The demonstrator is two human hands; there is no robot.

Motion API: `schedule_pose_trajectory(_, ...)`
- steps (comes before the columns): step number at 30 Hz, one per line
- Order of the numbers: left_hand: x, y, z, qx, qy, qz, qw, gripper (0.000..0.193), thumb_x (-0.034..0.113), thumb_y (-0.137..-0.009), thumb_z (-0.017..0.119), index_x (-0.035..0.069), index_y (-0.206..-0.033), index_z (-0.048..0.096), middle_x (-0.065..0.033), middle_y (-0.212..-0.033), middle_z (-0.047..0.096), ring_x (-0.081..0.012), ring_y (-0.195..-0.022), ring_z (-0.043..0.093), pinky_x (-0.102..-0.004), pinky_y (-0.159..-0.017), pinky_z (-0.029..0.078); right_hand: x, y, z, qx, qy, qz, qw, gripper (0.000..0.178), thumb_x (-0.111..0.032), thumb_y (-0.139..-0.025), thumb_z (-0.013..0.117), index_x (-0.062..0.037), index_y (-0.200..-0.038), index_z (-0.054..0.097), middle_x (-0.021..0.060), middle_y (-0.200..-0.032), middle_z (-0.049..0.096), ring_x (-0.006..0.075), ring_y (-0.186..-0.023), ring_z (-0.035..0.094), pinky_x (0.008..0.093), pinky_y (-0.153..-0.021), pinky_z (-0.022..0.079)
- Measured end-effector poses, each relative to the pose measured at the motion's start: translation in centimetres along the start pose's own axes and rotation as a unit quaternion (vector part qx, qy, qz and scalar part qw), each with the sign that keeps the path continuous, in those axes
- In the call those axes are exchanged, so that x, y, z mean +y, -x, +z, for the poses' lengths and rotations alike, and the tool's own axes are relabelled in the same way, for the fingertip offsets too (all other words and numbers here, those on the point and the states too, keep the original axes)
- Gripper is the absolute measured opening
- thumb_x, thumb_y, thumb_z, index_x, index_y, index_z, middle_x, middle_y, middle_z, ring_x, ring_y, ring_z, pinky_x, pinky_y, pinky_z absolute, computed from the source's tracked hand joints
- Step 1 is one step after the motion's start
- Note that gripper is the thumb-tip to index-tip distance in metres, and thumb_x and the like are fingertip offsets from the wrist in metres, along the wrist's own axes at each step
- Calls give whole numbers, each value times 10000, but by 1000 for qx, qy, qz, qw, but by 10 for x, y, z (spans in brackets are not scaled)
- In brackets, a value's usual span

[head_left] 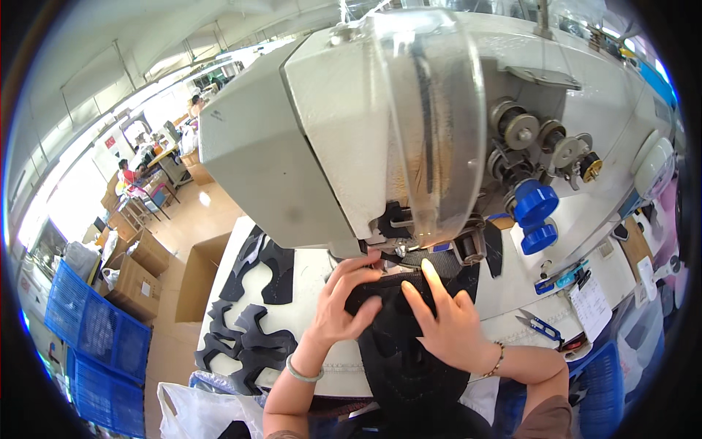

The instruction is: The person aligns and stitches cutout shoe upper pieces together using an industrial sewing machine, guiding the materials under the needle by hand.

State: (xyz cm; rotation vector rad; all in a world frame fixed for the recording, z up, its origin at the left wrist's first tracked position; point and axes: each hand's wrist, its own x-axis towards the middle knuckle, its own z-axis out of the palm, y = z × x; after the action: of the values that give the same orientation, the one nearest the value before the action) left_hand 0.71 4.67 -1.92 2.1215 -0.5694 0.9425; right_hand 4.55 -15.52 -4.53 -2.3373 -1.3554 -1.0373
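A black fabric piece (pixel 411 358) lies under the head of a large grey sewing machine (pixel 285 146) and hangs down toward me. My left hand (pixel 347 300) rests at its left edge near the needle area, fingers bent over it and thumb apart. The stretched index and middle fingers of my right hand (pixel 457 333) press on the fabric just right of the middle, its other fingers loosely curled. Between the hands runs a straight seam edge with mesh-like cloth beyond it. The needle tip and presser foot are partly hidden by the machine's metal parts and a clear plastic guard (pixel 439 132).
Several black cut pieces (pixel 267 329) lie left on the white table. Thread snips (pixel 540 325), a paper slip (pixel 591 304) and blue tension knobs (pixel 535 205) are at right. Blue crates (pixel 95 314), cardboard boxes (pixel 135 285) and a white plastic bag (pixel 208 413) stand left. A person (pixel 126 174) sits far off.
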Motion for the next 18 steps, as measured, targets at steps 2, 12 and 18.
schedule_pose_trajectory(2,-2,9,-2,-13,-1,58,998,412,184,-698,752,35,-1046,590,-162,-1148,568,-310,-1085,564,-436,-974,406,14,-8,-14,-27,-150,35,988,704,-238,-548,765,-82,-1183,506,186,-1334,432,225,-634,473,321,-648,396)
schedule_pose_trajectory(12,27,-10,8,-76,-248,42,965,415,76,-628,683,93,-1041,655,-70,-1080,617,-263,-1088,571,-434,-967,425,61,-12,13,78,-220,57,971,635,17,-520,543,-165,-1119,649,109,-1052,624,353,-969,495,426,-836,421)
schedule_pose_trajectory(18,19,-6,9,-55,-219,46,973,452,71,-604,672,90,-1055,659,-70,-1090,621,-269,-1012,588,-407,-873,454,68,-5,19,60,-225,39,972,604,-4,-502,534,-163,-1067,675,99,-1127,602,367,-1067,503,452,-933,409)
